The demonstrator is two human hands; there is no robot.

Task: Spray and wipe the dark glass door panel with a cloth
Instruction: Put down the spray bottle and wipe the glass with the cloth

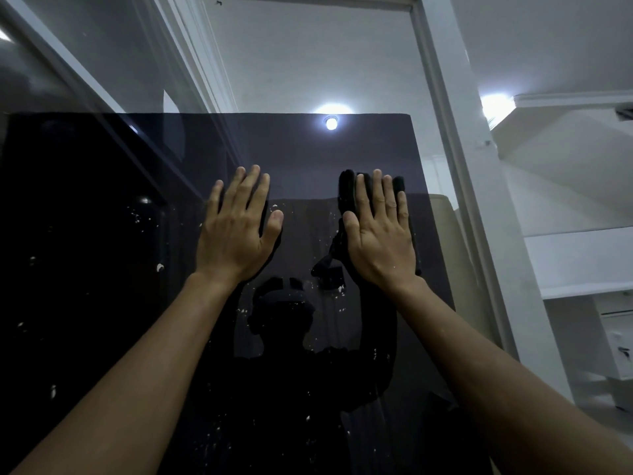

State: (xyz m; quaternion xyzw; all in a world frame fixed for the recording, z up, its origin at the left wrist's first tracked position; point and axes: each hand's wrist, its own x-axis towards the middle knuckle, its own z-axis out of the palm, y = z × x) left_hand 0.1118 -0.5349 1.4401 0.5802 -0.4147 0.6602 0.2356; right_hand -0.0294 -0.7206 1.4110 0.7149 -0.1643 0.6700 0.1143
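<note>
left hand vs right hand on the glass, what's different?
The right hand presses a dark cloth against the dark glass door panel; the left hand lies bare on the glass. The left hand's fingers are slightly spread and lean right; the right hand's are close together and nearly upright. Both are flat, fingers straight, at about the same height.

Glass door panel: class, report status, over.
Left hand flat on glass door panel. Right hand presses dark cloth against it. White specks remain.

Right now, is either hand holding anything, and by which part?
Nothing is gripped. The right hand presses a dark cloth flat against the glass; the left hand lies bare on it.
</note>
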